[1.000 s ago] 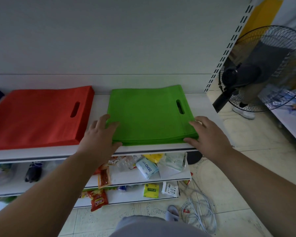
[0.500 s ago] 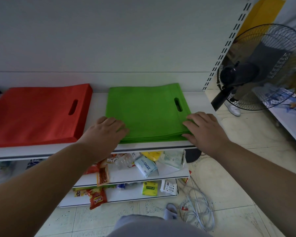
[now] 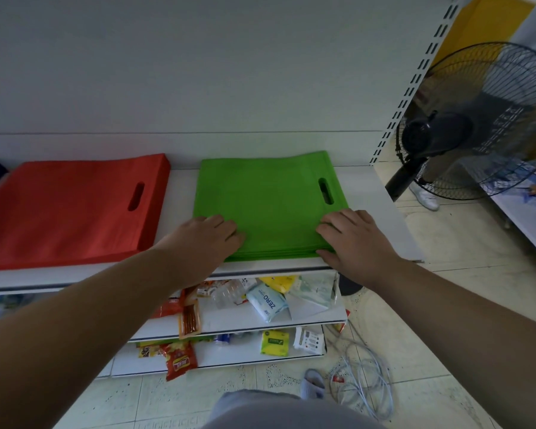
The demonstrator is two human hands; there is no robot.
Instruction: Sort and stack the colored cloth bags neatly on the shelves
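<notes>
Both hands had slid inward from the near corners onto the flat stack of green cloth bags (image 3: 270, 205) on the white metal shelf (image 3: 381, 212). The left hand (image 3: 205, 239) and right hand (image 3: 353, 239) lay flat, fingers pressing, grasping nothing. Bare shelf separated it from the flat stack of red cloth bags (image 3: 72, 209).

Stack of flat green cloth bags (image 3: 266, 205) on the white metal shelf (image 3: 372, 212), stack of flat red cloth bags (image 3: 72, 209) to its left, black standing fan (image 3: 477, 125) right of the shelf
</notes>
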